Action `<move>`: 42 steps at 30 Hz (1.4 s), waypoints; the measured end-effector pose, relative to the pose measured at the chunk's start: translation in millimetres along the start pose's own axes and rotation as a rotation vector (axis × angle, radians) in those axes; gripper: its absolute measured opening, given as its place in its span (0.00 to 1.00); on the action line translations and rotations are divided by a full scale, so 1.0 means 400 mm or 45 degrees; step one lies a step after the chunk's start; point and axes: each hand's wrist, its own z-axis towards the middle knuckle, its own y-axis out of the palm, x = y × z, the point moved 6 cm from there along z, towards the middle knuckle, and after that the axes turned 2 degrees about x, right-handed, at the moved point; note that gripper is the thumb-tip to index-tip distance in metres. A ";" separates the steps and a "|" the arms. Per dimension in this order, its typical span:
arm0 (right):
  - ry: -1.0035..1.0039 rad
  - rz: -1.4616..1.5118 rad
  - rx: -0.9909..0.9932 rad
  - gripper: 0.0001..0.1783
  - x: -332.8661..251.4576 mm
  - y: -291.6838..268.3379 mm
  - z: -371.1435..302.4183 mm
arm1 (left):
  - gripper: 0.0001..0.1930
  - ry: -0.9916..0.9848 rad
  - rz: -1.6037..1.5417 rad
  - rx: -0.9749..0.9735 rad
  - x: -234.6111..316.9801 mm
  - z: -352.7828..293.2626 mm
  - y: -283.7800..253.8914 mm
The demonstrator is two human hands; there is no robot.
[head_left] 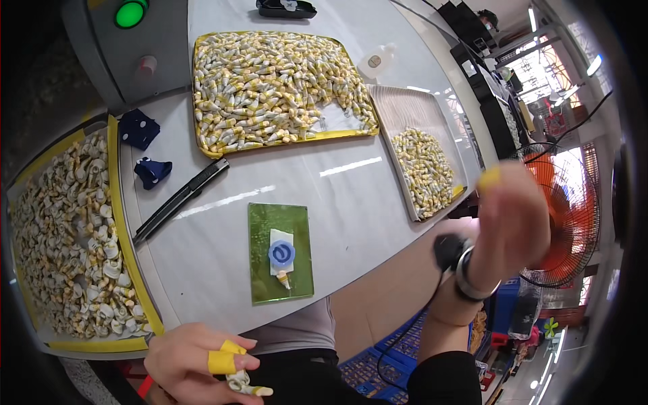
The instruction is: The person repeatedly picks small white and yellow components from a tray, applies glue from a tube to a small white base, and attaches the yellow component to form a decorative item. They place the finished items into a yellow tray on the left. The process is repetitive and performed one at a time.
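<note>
Low on the left, my left hand (192, 361) has yellow tape on its fingers and is closed around a few small white pieces (241, 383) with yellowish parts. My right hand (514, 212) is raised at the right, off the table's edge; its fingers are blurred, and yellow shows at a fingertip. A watch circles that wrist. On the table in front of me lies a green plate (261, 270). A blue ring-shaped piece (281, 252) sits on a white pad there, with one small white-and-yellow piece (283, 279) just below it.
A yellow-edged tray (121, 246) of loose white pieces stands at the left. Farther back is a full tray (277, 146) of white-and-yellow pieces, beside a partly filled tray (395, 101). A black cutter (181, 198) and dark blue cloth scraps (152, 173) lie nearby. An orange fan (574, 216) stands right.
</note>
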 end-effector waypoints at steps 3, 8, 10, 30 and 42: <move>0.201 -0.359 -0.569 0.07 0.227 0.035 0.044 | 0.21 -0.218 -0.342 0.102 -0.047 -0.020 -0.008; 0.371 -0.501 -0.926 0.10 0.441 0.036 -0.046 | 0.20 -0.304 -0.461 0.015 -0.079 -0.026 -0.013; 0.361 -0.462 -0.878 0.09 0.457 0.065 -0.056 | 0.20 -0.300 -0.478 0.054 -0.078 -0.031 -0.017; -0.070 0.223 -0.869 0.13 0.020 0.234 -0.057 | 0.20 -0.260 -0.644 -0.131 -0.050 -0.006 -0.004; -0.614 0.124 -1.021 0.15 -0.089 0.289 -0.132 | 0.18 -0.370 -0.674 -0.177 -0.075 -0.033 -0.022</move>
